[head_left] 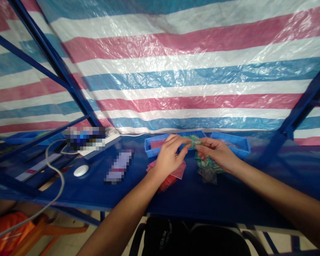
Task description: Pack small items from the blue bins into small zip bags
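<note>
A small green packet (196, 143) is pinched between the fingertips of my left hand (172, 154) and my right hand (218, 153), above the blue table. Red packets (179, 171) lie in a pile under and beside my left hand. Beneath my right hand are green packets (206, 163) with a clear bag (209, 176) at their front edge. Behind my hands stand blue trays: the left tray (149, 151) holds something red, the middle tray (200, 133) holds green packets, and the right tray (244, 148) holds small items too blurred to name.
On the blue table (96, 193), a white mouse (81, 170) and a pixelated flat object (119, 166) lie left of my hands. Further left are a white power strip (113, 137) and a pale cable (60, 181). A striped sheet (176, 78) hangs behind, between blue posts.
</note>
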`<action>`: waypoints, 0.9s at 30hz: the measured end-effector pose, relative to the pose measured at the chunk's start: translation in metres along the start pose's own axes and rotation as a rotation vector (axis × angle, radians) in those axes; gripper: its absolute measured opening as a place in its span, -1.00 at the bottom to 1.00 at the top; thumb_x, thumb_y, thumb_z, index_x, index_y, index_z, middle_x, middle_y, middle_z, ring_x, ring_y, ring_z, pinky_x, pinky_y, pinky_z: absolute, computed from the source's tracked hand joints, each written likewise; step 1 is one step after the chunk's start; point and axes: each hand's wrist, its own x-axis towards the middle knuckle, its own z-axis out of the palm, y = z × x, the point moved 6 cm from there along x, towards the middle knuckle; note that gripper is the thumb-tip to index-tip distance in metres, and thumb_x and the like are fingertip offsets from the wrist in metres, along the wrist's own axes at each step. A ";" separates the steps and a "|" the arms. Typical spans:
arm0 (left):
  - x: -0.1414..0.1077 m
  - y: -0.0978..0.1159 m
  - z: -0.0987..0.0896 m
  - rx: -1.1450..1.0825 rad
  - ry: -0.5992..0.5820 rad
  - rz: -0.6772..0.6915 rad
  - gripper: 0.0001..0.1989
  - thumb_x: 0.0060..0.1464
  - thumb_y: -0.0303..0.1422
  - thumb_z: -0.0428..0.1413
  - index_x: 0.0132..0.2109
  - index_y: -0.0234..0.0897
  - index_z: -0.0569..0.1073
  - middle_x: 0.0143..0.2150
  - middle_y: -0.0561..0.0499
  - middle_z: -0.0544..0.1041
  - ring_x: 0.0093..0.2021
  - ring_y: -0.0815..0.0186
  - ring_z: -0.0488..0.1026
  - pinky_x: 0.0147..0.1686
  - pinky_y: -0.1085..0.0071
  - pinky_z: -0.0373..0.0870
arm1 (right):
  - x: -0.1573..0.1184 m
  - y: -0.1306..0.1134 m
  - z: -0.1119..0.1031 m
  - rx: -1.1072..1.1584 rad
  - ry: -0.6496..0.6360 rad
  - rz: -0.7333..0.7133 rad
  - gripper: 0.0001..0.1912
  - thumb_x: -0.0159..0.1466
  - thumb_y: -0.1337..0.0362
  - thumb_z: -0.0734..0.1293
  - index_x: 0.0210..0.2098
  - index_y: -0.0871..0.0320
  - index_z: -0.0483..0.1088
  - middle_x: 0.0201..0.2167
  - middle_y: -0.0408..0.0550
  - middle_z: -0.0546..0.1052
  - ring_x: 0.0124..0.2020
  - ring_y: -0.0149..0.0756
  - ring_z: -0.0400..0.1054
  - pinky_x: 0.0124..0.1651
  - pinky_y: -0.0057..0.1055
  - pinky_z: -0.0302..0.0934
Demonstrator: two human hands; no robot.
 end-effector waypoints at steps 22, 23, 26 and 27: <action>-0.001 0.005 -0.002 0.020 -0.027 0.061 -0.80 0.34 -0.37 0.22 0.08 -0.17 0.60 0.20 -0.16 0.54 0.24 0.07 0.47 0.24 0.02 0.44 | -0.002 0.003 0.005 0.227 0.036 0.139 -0.60 0.28 -0.06 0.56 -0.05 0.04 0.56 -0.67 -0.33 0.19 -0.61 -0.43 -0.02 -0.50 -0.37 -0.13; -0.001 0.004 -0.002 0.011 -0.015 0.051 -0.81 0.35 -0.36 0.22 0.07 -0.17 0.60 0.17 -0.16 0.55 0.20 0.09 0.48 0.21 0.04 0.45 | -0.002 0.002 0.005 0.227 0.037 0.128 -0.58 0.28 -0.08 0.55 -0.04 0.04 0.56 -0.65 -0.32 0.21 -0.60 -0.42 -0.01 -0.51 -0.37 -0.12; -0.002 0.002 -0.003 -0.005 0.019 0.024 -0.82 0.36 -0.35 0.22 0.06 -0.20 0.60 0.10 -0.15 0.57 0.15 0.12 0.50 0.17 0.08 0.47 | -0.001 0.000 0.004 0.210 0.026 0.102 -0.59 0.28 -0.14 0.53 -0.13 0.06 0.57 -0.61 -0.28 0.24 -0.58 -0.40 0.04 -0.50 -0.37 -0.10; -0.002 0.001 -0.003 -0.006 0.026 0.018 -0.83 0.36 -0.34 0.22 0.05 -0.21 0.60 0.10 -0.15 0.57 0.14 0.13 0.51 0.17 0.09 0.47 | -0.001 -0.001 0.004 0.203 0.023 0.091 -0.60 0.28 -0.14 0.52 -0.19 0.06 0.57 -0.61 -0.27 0.25 -0.57 -0.39 0.05 -0.50 -0.36 -0.09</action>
